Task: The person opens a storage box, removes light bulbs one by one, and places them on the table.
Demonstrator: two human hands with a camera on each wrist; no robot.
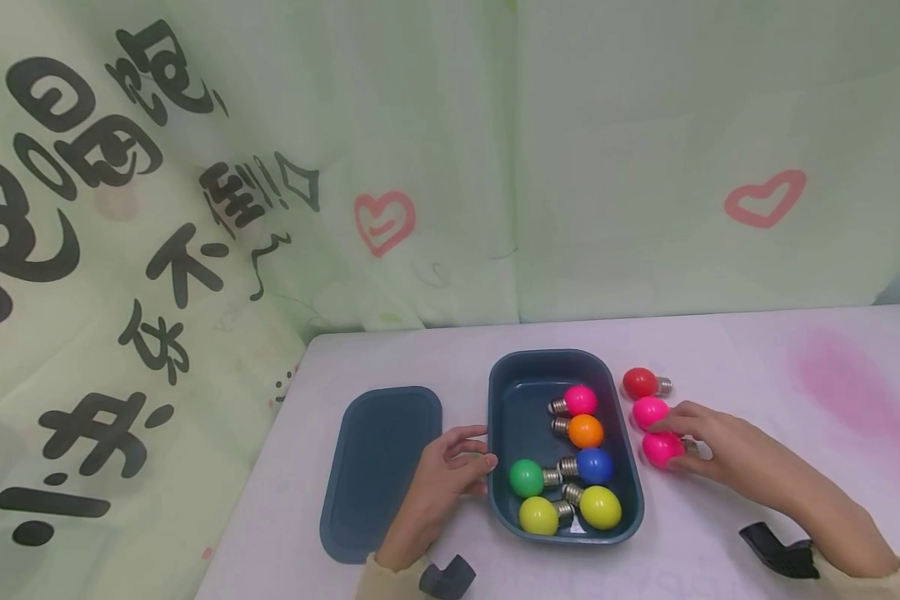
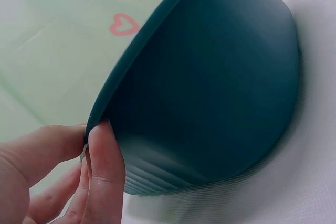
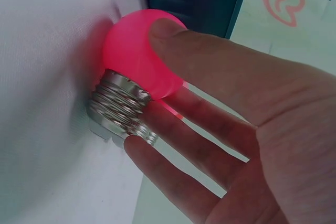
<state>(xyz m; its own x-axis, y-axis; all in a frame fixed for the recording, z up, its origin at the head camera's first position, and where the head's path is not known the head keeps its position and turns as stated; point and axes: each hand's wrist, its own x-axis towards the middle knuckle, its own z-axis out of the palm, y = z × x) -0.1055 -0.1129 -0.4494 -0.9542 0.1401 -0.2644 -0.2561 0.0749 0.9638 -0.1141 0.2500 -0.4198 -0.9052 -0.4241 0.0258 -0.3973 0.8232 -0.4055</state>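
A dark blue plastic box point(image 1: 513, 425) stands mid-table with several coloured light bulbs in it: pink point(image 1: 580, 400), orange point(image 1: 586, 431), blue point(image 1: 594, 466), green point(image 1: 527, 477) and two yellow, one at its front right point(image 1: 600, 507). My left hand point(image 1: 442, 479) pinches the box's left rim between thumb and finger, as the left wrist view shows. Right of the box, my right hand point(image 1: 742, 454) grips a pink bulb point(image 3: 136, 51), thumb on its globe and fingers by its metal screw base. Another pink bulb point(image 1: 648, 412) lies just behind it, partly covered by the fingers.
Beyond the pink bulbs lies a red bulb point(image 1: 639, 383), its base pointing right. A flat dark blue lid point(image 1: 375, 458) rests on the white table left of the box. Behind the table hangs a pale green curtain point(image 1: 607, 167) with hearts and lettering.
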